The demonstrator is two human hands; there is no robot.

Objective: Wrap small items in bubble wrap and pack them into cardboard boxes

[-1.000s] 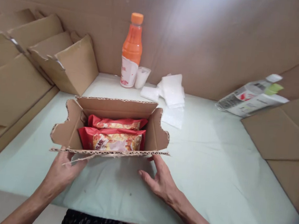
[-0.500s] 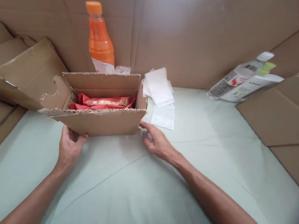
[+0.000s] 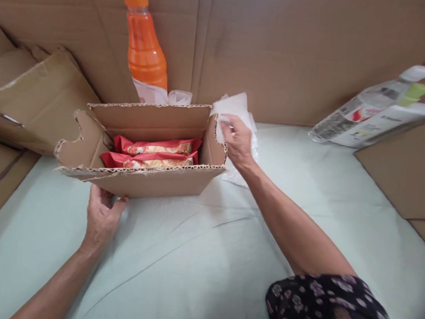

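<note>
An open cardboard box point(image 3: 154, 186) with rough-cut edges sits on the green cloth. Two red snack packets point(image 3: 157, 147) lie side by side inside it. My left hand point(image 3: 102, 214) grips the box's lower front left corner, its thumb against the front and its fingers partly hidden underneath. Just beyond the box's right wall is my right hand point(image 3: 239, 141), over white sheets point(image 3: 235, 103) and a piece of bubble wrap point(image 3: 235, 178). Its fingers are bent, with a gap between thumb and forefinger, and I see nothing held in them.
Behind the box stands an orange drink bottle point(image 3: 145, 49), with a small clear plastic item point(image 3: 179, 97) beside it. At right, a clear bottle point(image 3: 369, 106) and a white tube point(image 3: 398, 121) lean near a cardboard flap point(image 3: 408, 171). More cardboard boxes point(image 3: 39, 99) stand at left.
My right hand has left the box's lower right corner and moved up and away to the white sheets. My left hand stays at the box. The view has shifted slightly.
</note>
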